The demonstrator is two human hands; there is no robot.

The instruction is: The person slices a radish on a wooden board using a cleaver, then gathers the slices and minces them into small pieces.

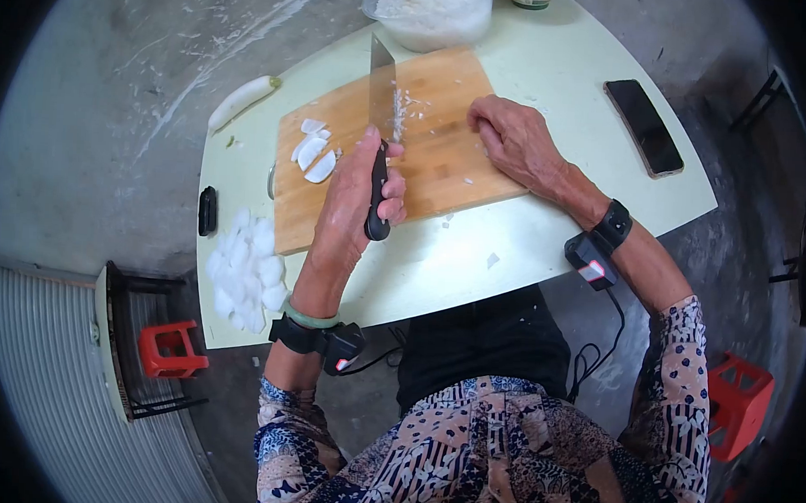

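Pale table [475, 255], cutting board [443, 163], phone [643, 127], bowl [431, 14]

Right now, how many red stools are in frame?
2. One red stool stands on the floor left of the table, near the pile of white slices. The second red stool is on the floor at far right. The table could hide others.

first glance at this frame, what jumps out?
The cleaver, gripped in the left hand, with its blade over the middle of the wooden cutting board; the right hand rests as a fist on the board's right part. Then the heap of white slices at the left edge of the table, and the bowl of white shreds at its far edge.
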